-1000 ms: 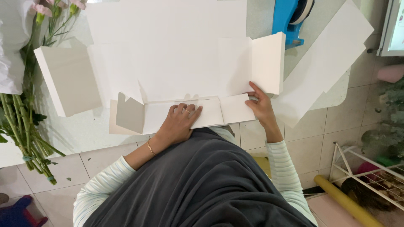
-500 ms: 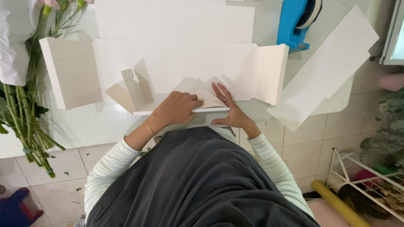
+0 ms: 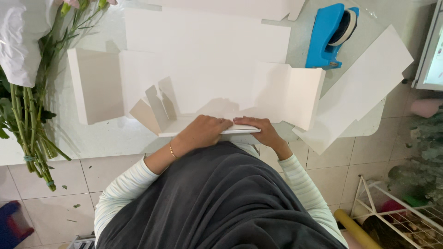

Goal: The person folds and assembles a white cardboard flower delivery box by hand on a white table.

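A large white cardboard box blank [image 3: 207, 78] lies unfolded on the white table [image 3: 101, 138], its side panels and small flaps standing up. My left hand [image 3: 203, 131] presses flat on the folded front panel [image 3: 184, 128] at the table's near edge. My right hand [image 3: 256, 127] lies right beside it on the same panel, fingertips almost touching the left hand's. Both hands push the panel down; neither one grips anything.
A blue tape dispenser [image 3: 330, 34] stands at the back right. A loose white card sheet [image 3: 360, 87] overhangs the right edge. Flower stems [image 3: 27, 115] with white wrapping lie on the left. A wire rack [image 3: 401, 216] and a yellow roll [image 3: 355, 228] are on the tiled floor.
My right hand slid left from the panel's right end to meet my left hand. The front panel has been folded over and the left flaps have risen upright.
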